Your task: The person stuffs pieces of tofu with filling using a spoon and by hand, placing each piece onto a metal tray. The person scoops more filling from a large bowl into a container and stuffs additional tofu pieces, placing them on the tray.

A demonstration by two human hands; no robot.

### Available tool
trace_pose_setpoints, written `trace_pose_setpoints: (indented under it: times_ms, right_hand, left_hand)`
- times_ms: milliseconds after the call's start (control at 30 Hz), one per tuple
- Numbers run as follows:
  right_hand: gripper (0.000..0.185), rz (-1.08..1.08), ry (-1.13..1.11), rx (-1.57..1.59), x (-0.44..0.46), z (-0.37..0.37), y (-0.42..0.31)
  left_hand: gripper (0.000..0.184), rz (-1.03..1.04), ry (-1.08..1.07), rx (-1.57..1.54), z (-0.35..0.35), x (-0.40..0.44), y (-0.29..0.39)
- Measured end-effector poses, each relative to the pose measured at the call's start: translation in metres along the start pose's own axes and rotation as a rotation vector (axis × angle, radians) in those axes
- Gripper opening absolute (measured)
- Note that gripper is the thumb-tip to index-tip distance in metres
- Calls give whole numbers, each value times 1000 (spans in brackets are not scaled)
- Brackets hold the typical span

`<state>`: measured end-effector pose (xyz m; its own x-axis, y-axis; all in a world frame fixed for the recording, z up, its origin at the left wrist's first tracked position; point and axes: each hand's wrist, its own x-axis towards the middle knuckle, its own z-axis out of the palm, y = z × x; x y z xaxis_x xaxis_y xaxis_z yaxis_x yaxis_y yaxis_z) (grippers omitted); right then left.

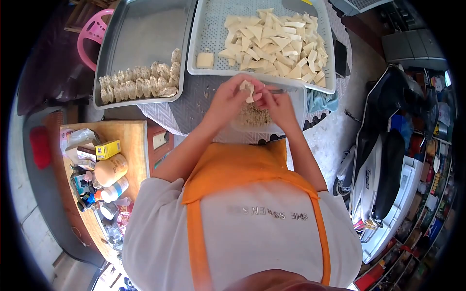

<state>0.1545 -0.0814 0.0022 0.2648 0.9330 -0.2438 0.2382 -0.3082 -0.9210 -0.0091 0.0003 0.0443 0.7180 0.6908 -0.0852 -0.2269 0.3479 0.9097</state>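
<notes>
My left hand [232,97] is closed on a pale piece of tofu [248,90], held above a clear plastic box. In my right hand [275,104], right beside it, is a thin metal utensil [277,91]; its working end is hidden by the fingers. Crumbly brown minced filling [255,116] lies in the clear box [300,104] below both hands. Beyond the hands, a white perforated tray [208,36] carries a heap of cut tofu pieces [276,43] and one square block [205,60]. Filled pieces [138,82] stand in rows in a metal tray [150,29] at the left.
A pink chair [92,34] is behind the metal tray. Boxes and jars [110,169] crowd a wooden table [133,140] on my left. A blue-grey cloth [323,102] lies by the clear box. To the right stand a scooter [378,160] and packed shelves [432,194].
</notes>
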Motion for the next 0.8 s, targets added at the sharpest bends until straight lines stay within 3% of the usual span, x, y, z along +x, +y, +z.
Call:
trace_pose_setpoints:
  times_ms: [100, 200, 400, 500, 633, 700, 800]
  right_hand:
    - [32, 70, -30, 308, -5, 16, -13]
    - [31, 96, 49, 406, -20, -1, -22]
    - [26, -58, 195, 562, -49, -32, -42]
    - [23, -160, 237, 451, -54, -26, -48]
    - [15, -328, 274, -7, -56, -15, -57]
    - [12, -432, 273, -300, -54, -11, -62]
    - [9, -514, 245, -369, -47, -4, -76]
  left_hand:
    - [30, 7, 2, 54, -6, 1, 1]
    - [33, 33, 53, 33, -8, -5, 6]
    - [38, -30, -54, 140, 1, -8, -1]
    - [40, -87, -118, 56, 8, -3, -15]
    - [37, -195, -91, -75, 13, -2, -20]
    - [34, -99, -77, 124, 23, -6, -21]
    - [25, 37, -65, 340, 31, -7, -27]
